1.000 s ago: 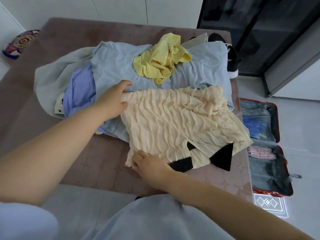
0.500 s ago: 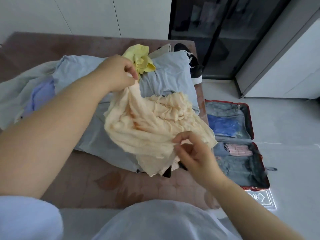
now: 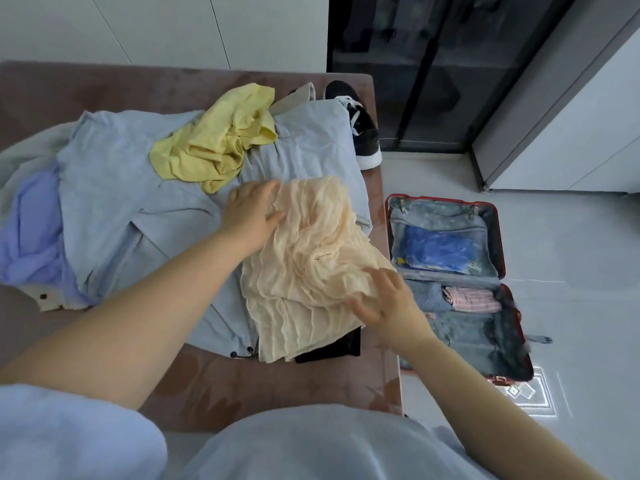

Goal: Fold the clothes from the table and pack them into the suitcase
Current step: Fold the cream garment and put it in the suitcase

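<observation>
A cream crinkled garment with black trim lies folded over on the table's right side, on top of a pale blue shirt. My left hand rests flat on the garment's upper left edge, fingers straight. My right hand presses on its lower right edge with spread fingers. A crumpled yellow top sits further back, and a lilac garment lies at the left. The open red suitcase lies on the floor to the right, with folded clothes inside.
The brown table has bare surface at the back and along the near edge. A black and white sneaker sits at the table's far right corner. A dark glass door and white cabinet stand behind the suitcase.
The cream garment was flat, then lifted and folded in the air; now it is laid back down, folded over, with both hands flat on it.
</observation>
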The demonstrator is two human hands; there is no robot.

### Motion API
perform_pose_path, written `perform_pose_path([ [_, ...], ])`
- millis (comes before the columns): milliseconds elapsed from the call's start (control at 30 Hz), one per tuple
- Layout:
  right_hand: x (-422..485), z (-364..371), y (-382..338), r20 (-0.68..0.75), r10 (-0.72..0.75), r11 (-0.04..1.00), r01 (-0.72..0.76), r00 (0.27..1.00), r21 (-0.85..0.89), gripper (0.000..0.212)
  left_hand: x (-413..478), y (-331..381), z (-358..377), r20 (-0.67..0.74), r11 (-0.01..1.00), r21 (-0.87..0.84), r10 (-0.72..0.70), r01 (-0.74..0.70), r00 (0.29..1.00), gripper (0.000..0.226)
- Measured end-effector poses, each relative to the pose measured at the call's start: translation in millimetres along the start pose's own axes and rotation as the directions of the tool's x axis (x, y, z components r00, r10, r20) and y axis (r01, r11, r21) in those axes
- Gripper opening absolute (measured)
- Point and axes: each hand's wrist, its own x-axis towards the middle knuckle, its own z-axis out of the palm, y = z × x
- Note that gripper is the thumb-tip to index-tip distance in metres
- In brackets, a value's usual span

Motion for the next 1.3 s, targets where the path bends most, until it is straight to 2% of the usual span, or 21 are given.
perform_pose_path([
  [67, 2, 4, 0, 0.032, -0.054, 0.992, 0.058, 0.998, -0.109, 0.078, 5, -2, 6, -0.017, 0.998, 0.057, -0.021, 0.022, 1.0, 0.06],
  [133, 3, 3, 3, -0.016, -0.111, 0.984, 0.108, 0.994, -0.143, 0.069, 10, 2, 9, -0.002, 0.995, 0.08, -0.059, 0.059, 0.998, 0.058],
  [200, 0, -4, 8, -0.08, -0.165, 0.986, 0.163, 0.983, -0.039, 0.043, 16, 8, 9, 0.007, 0.991, 0.109, -0.077, 0.076, 0.997, 0.051],
  [233, -4, -10, 9, -0.11, -0.15, 0.984, 0.159, 0.983, 0.077, 0.024, 19, 10, 8, 0.004, 0.989, 0.125, -0.081, 0.08, 0.997, 0.047],
  [267, -7, -16, 10, -0.108, -0.084, 0.964, 0.108, 0.991, 0.241, 0.01, 23, 10, 7, -0.01, 0.987, 0.134, -0.089, 0.089, 0.996, 0.044],
  [333, -9, -25, 19, -0.062, 0.18, 0.839, -0.12, 0.982, 0.53, 0.019, 28, 9, 4, -0.059, 0.983, 0.142, -0.109, 0.116, 0.992, 0.044],
  [367, -8, -27, 29, -0.032, 0.322, 0.784, -0.247, 0.946, 0.57, 0.023, 28, 8, 3, -0.085, 0.981, 0.147, -0.112, 0.124, 0.99, 0.045],
  [433, -2, -25, 47, 0.025, 0.492, 0.773, -0.45, 0.87, 0.448, 0.022, 26, 8, 3, -0.101, 0.98, 0.163, -0.101, 0.116, 0.99, 0.044],
  [467, -1, -23, 52, 0.003, 0.502, 0.81, -0.472, 0.865, 0.348, 0.017, 23, 8, 5, -0.101, 0.978, 0.179, -0.088, 0.106, 0.991, 0.042],
  [533, -2, -19, 50, -0.127, 0.335, 0.928, -0.303, 0.934, 0.218, 0.035, 19, 7, 9, -0.136, 0.975, 0.206, -0.058, 0.085, 0.989, 0.044],
  [600, -3, -16, 30, -0.233, -0.001, 0.996, 0.023, 0.972, 0.089, 0.046, 12, 6, 13, -0.197, 0.985, 0.166, -0.023, 0.056, 0.98, 0.044],
  [667, 3, -9, 18, -0.137, -0.242, 0.968, 0.231, 0.96, -0.093, 0.052, 5, 1, 15, -0.245, 0.998, 0.062, -0.006, 0.022, 0.969, 0.042],
  [700, 10, -5, 15, -0.04, -0.29, 0.945, 0.279, 0.956, -0.171, 0.053, 1, -2, 15, -0.26, 0.999, 0.019, -0.022, 0.028, 0.965, 0.043],
  [767, 28, -2, 13, 0.182, -0.208, 0.93, 0.252, 0.961, -0.267, 0.052, -6, -12, 15, -0.255, 0.992, -0.052, -0.123, 0.113, 0.959, 0.047],
  [833, 45, -9, 10, 0.314, -0.075, 0.95, 0.164, 0.946, -0.266, 0.042, -10, -24, 15, -0.211, 0.967, -0.131, -0.242, 0.218, 0.947, 0.051],
  [900, 63, -24, -4, 0.277, -0.056, 0.965, 0.123, 0.959, -0.23, 0.034, -8, -34, 14, -0.153, 0.941, -0.186, -0.313, 0.283, 0.937, 0.055],
  [967, 84, -37, -23, 0.153, -0.111, 0.954, 0.148, 0.982, -0.261, 0.032, -5, -37, 13, -0.055, 0.887, -0.309, -0.376, 0.342, 0.925, 0.059],
  [1033, 106, -41, -44, 0.063, -0.239, 0.936, 0.248, 0.969, -0.251, 0.049, -3, -34, 12, 0.063, 0.784, -0.479, -0.417, 0.394, 0.907, 0.072],
  [1100, 127, -44, -69, 0.072, -0.34, 0.903, 0.347, 0.938, -0.252, 0.073, -2, -31, 11, 0.126, 0.689, -0.593, -0.432, 0.417, 0.893, 0.077],
  [1233, 162, -40, -98, 0.321, -0.354, 0.813, 0.459, 0.878, -0.358, 0.102, 0, -21, -2, 0.225, 0.497, -0.783, -0.335, 0.374, 0.915, 0.039],
  [1300, 170, -41, -101, 0.428, -0.315, 0.787, 0.485, 0.847, -0.38, 0.107, -2, -18, -19, 0.19, 0.542, -0.785, -0.25, 0.3, 0.949, 0.025],
])
